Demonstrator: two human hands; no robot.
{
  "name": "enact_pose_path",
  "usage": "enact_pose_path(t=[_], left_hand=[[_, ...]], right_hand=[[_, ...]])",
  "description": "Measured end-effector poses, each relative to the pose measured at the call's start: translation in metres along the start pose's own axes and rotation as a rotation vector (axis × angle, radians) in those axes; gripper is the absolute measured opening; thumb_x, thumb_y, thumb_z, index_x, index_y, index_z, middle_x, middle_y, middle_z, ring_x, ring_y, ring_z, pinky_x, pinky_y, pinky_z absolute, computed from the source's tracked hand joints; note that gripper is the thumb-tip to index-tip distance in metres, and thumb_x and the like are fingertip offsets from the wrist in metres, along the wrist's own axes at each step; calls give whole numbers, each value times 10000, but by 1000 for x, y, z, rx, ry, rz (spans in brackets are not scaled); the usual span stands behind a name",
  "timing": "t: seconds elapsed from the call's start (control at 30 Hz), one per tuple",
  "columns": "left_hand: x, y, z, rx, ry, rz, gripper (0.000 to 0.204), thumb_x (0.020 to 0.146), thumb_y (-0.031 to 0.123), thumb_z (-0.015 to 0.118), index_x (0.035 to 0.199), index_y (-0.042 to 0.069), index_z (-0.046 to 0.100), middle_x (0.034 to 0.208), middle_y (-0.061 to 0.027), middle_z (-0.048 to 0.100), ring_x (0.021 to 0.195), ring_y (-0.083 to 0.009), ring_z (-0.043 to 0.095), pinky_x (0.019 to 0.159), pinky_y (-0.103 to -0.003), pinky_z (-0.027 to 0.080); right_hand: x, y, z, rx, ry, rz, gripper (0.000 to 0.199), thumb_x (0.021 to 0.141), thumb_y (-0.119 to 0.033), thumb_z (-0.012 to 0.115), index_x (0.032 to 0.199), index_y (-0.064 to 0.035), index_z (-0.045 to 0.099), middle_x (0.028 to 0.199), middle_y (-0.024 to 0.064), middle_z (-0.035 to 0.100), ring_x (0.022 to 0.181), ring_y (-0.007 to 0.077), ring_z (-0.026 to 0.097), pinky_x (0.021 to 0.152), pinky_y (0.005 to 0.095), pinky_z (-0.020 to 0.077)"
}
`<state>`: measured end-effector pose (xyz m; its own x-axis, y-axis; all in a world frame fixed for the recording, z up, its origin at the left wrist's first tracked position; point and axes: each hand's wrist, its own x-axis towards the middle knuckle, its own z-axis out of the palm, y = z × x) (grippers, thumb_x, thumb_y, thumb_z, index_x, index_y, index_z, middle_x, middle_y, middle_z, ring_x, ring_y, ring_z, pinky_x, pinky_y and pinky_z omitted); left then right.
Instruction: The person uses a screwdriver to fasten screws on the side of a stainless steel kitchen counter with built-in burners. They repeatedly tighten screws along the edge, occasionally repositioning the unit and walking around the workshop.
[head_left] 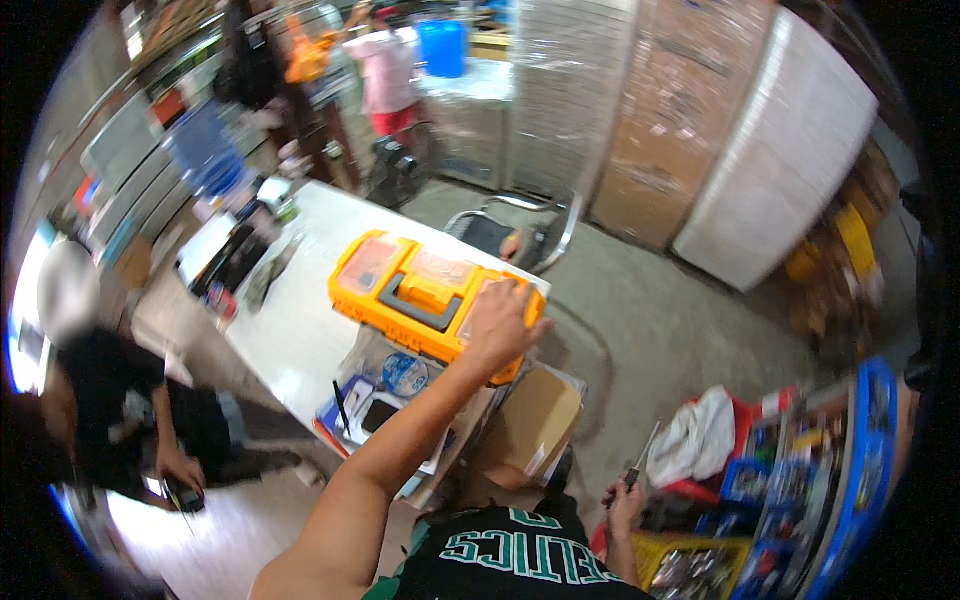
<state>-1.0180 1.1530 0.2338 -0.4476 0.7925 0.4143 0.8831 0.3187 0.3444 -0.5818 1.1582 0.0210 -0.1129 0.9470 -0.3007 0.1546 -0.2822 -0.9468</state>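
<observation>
An orange toolbox (pixel 427 287) with clear lid panels and a dark grey carrying handle (pixel 418 308) stands on the white table (pixel 290 345). My left hand (pixel 500 325) rests on the right end of its lid, fingers stretched out and apart, holding nothing. Low on my right side, away from the table, my right hand (pixel 626 503) is closed round the dark handle of a screwdriver (pixel 632 477), its thin shaft pointing up. In front of the toolbox lie a clear plastic package with a blue label (pixel 405 375) and a dark phone-like object (pixel 379 415).
Beside the table's right end is an open cardboard box (pixel 530 425). Blue bins (pixel 780 520) and a yellow crate (pixel 700 565) sit at the lower right. Another person (pixel 130 410) stands left, holding a small dark object. A metal-framed chair (pixel 500 235) stands behind the table.
</observation>
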Motion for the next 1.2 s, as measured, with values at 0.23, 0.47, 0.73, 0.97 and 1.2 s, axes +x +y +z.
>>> enact_pose_path(t=[0.23, 0.47, 0.73, 0.97, 1.2], left_hand=[[51, 19, 82, 366, -155, -153, 285, 823, 241, 655, 1063, 91, 686, 1113, -144, 642, 1148, -306, 556, 986, -504, 382], [45, 29, 78, 379, -53, -127, 225, 834, 238, 658, 1018, 109, 660, 1077, -110, 627, 1062, -270, 573, 883, -443, 421], [20, 76, -9, 420, 231, -165, 481, 769, 258, 756, 1211, 108, 638, 1154, -121, 586, 1112, -306, 549, 959, -453, 434], [-53, 99, -42, 481, 480, -248, 663, 757, 288, 853, 1320, 120, 547, 1224, -140, 531, 1129, -347, 528, 960, -483, 439], [-75, 99, -40, 439, 596, -290, 653, 769, 290, 857, 1322, 119, 554, 1231, -139, 535, 1136, -342, 538, 956, -471, 444]], right_hand=[[209, -88, 31, -169, -441, -83, 103, 998, -133, 581, 1055, -49, 565, 737, 19, 571, 559, 104, 536, 497, 254, 452], [311, -170, 83, -36, -515, -199, 190, 1002, -144, 592, 1153, -30, 571, 821, 2, 569, 652, 74, 519, 557, 250, 436], [270, -191, 144, -46, -804, -170, 359, 1003, -177, 558, 1307, 12, 533, 920, 56, 615, 780, 141, 597, 670, 279, 512], [195, -270, 232, -135, -1108, -715, 496, 924, -138, 580, 1389, 9, 485, 1261, 251, 624, 1183, 403, 609, 1011, 424, 462], [134, -283, 351, -402, -1027, -1076, 452, 879, -148, 669, 1317, -100, 571, 1141, 191, 625, 1065, 399, 602, 913, 472, 486]])
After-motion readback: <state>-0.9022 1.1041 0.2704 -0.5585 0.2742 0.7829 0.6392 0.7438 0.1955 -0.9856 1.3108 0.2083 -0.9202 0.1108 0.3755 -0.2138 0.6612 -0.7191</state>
